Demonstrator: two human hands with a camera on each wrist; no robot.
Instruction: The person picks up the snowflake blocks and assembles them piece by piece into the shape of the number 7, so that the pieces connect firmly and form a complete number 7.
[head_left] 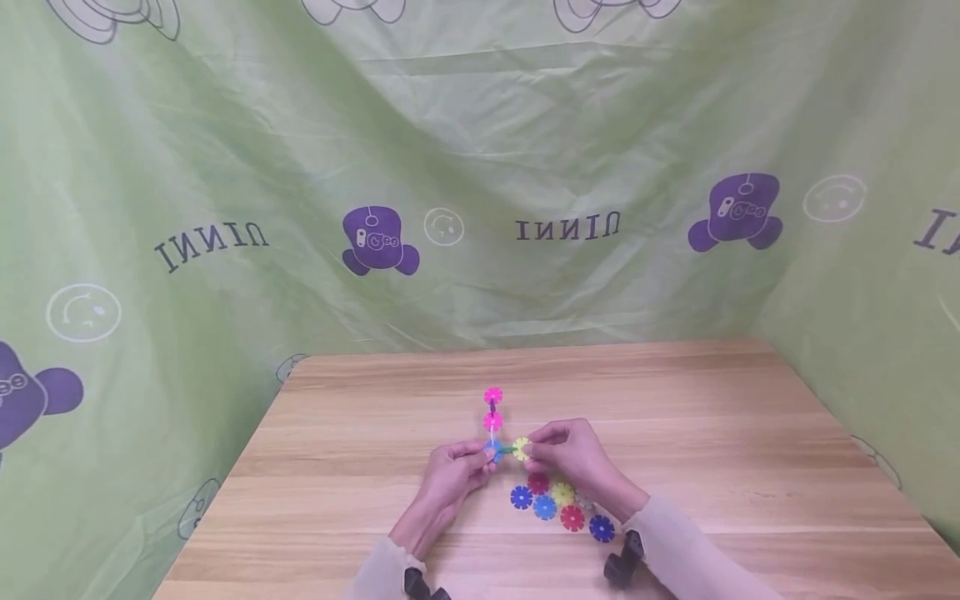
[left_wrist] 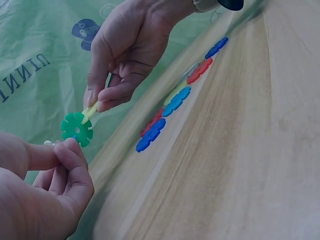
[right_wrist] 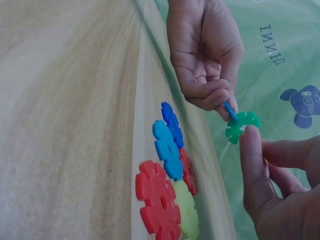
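Observation:
My left hand (head_left: 452,473) pinches a light blue notched plastic disc (head_left: 492,452) between thumb and fingers. It belongs to a linked chain: away from me run a white piece, a pink disc (head_left: 492,422), a dark piece and another pink disc (head_left: 492,395). To the right, a green disc (left_wrist: 76,129) slots edge-on into the blue one. A yellow disc (head_left: 521,449) meets the green disc's far edge, and my right hand (head_left: 576,454) pinches it. In the right wrist view, fingertips cover the yellow disc; the green disc (right_wrist: 239,125) shows between both hands.
Loose discs lie on the wooden table (head_left: 360,517) below my right hand: dark blue (head_left: 521,497), light blue (head_left: 544,507), red (head_left: 572,518), yellow (head_left: 562,493) and several others, one partly hidden by that hand. A green printed curtain (head_left: 480,300) hangs behind the table and at its sides.

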